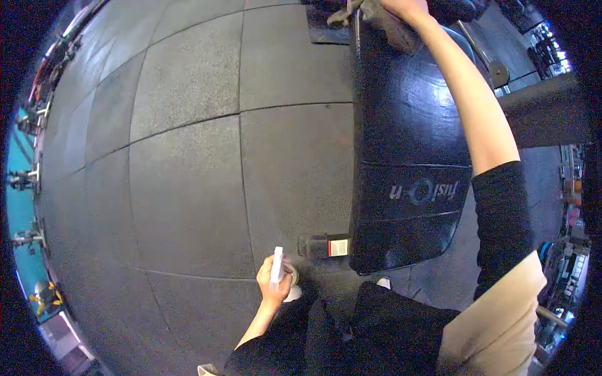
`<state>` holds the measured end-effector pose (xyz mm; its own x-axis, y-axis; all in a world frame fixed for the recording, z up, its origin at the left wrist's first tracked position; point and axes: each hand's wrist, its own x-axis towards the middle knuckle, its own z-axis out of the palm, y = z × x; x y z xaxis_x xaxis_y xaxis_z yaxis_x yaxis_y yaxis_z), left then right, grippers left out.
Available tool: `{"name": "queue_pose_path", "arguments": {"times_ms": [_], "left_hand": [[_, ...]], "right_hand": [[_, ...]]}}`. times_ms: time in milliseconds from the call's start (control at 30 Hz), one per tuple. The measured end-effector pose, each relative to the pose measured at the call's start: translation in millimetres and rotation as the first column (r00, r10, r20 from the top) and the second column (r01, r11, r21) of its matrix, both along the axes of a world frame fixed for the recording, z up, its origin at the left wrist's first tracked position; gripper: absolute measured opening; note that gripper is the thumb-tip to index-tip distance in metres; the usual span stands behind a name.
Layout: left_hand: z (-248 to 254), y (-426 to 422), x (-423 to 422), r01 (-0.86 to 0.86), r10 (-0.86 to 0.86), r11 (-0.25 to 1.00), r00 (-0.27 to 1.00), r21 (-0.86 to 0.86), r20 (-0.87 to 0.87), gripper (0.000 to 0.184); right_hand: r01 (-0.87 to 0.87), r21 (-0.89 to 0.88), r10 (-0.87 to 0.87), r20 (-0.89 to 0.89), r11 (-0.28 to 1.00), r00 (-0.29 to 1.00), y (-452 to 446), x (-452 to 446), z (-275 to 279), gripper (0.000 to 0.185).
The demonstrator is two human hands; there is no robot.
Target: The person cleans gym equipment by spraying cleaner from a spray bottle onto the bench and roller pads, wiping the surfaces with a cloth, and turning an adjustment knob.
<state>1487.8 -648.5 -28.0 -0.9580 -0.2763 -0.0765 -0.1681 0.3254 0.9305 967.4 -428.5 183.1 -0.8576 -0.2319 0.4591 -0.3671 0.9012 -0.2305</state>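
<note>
My left hand (271, 287) is wrapped round a spray bottle (278, 264) with a white trigger head, held low in front of my legs. Most of the bottle's body is hidden by the fingers. At the top of the view, my right hand (406, 7) is closed on a greyish-brown cloth (396, 30), pressed on the far end of a black padded bench (407, 119). The cloth hangs partly over the bench's left edge. Shiny streaks show on the bench's surface, and a "fusion" logo (423, 192) marks its nearer section.
Under the bench's near end a metal foot with a white and red label (338, 247) sticks out over the dark floor tiles (188, 188). A dark padded beam (549, 109) lies to the right. Gym equipment (25, 178) lines the left edge.
</note>
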Motion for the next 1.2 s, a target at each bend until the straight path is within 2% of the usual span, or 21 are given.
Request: {"name": "queue_pose_path", "arguments": {"times_ms": [67,133,200,267,300,333,400,500,567,600,633,733,800,867,933,1000,1067,1200], "left_hand": [[0,0,1,-0.049,0.046,0.997,0.998,0.064,0.052,0.033],[-1,-4,3,-0.004,0.003,1.000,1.000,0.021,0.031,0.036],[4,-3,1,-0.019,0.019,0.998,1.000,0.054,-0.003,0.039],[-2,-5,2,0.025,-0.024,0.999,0.999,0.039,-0.032,0.041],[-4,-4,3,0.007,-0.006,0.998,1.000,0.062,-0.012,0.039],[-4,-3,4,-0.017,0.016,0.996,1.000,0.085,0.009,0.038],[-3,-2,2,-0.003,0.004,0.998,1.000,0.068,-0.018,0.037],[0,-5,-2,0.022,-0.019,0.999,0.998,0.046,-0.066,0.034],[-3,-6,-1,0.028,-0.023,0.998,0.995,0.052,-0.100,0.033],[-6,-7,0,0.014,-0.008,0.998,0.996,0.066,-0.093,0.034],[-8,-7,0,0.001,0.006,0.997,0.997,0.080,-0.082,0.034],[-11,-9,1,0.018,-0.013,0.996,0.999,0.087,-0.052,0.033],[-6,-4,-3,-0.008,0.015,0.993,0.998,0.116,-0.057,0.033],[0,-1,-6,-0.026,0.033,0.990,0.998,0.142,-0.047,0.032],[6,1,-9,-0.030,0.033,0.991,0.999,0.127,-0.024,0.031],[2,0,-8,-0.018,0.017,0.992,1.000,0.126,0.016,0.032],[-7,-1,-7,-0.002,0.008,0.994,0.999,0.107,-0.054,0.032],[8,6,-13,-0.031,0.032,0.993,0.999,0.116,0.000,0.033]], "right_hand": [[0.106,-0.014,-0.106,0.034,0.994,0.994,38,-3,0,0.021],[0.138,0.027,-0.140,0.076,0.990,0.987,89,-20,-2,0.021],[0.306,-0.035,-0.305,0.024,0.951,0.952,118,-9,-6,0.020],[0.409,-0.098,-0.419,-0.138,0.907,0.897,136,7,-15,0.020],[0.398,-0.149,-0.418,-0.151,0.905,0.896,143,14,-19,0.022],[0.436,-0.094,-0.443,-0.070,0.895,0.894,166,4,-32,0.027],[0.456,-0.203,-0.489,-0.156,0.866,0.858,178,24,-47,0.029],[0.505,-0.258,-0.557,-0.203,0.824,0.805,190,61,-57,0.033],[0.605,-0.295,-0.647,-0.069,0.740,0.759,212,82,-70,0.030],[0.584,-0.306,-0.628,-0.059,0.752,0.776,236,90,-89,0.030],[0.642,-0.263,-0.665,0.001,0.721,0.747,247,107,-101,0.029],[0.691,-0.228,-0.668,0.178,0.686,0.723,239,165,-107,0.032],[0.677,-0.278,-0.646,0.205,0.682,0.735,217,186,-96,0.047],[0.661,-0.141,-0.651,0.116,0.737,0.750,187,206,-81,0.070],[0.645,-0.029,-0.641,0.081,0.764,0.763,164,218,-69,0.084],[0.527,-0.059,-0.529,-0.026,0.848,0.848,164,217,-80,0.061],[0.352,-0.096,-0.359,-0.072,0.931,0.931,131,231,-83,0.049],[0.002,-0.022,-0.003,-0.054,1.000,0.999,53,249,-80,0.040]]}}
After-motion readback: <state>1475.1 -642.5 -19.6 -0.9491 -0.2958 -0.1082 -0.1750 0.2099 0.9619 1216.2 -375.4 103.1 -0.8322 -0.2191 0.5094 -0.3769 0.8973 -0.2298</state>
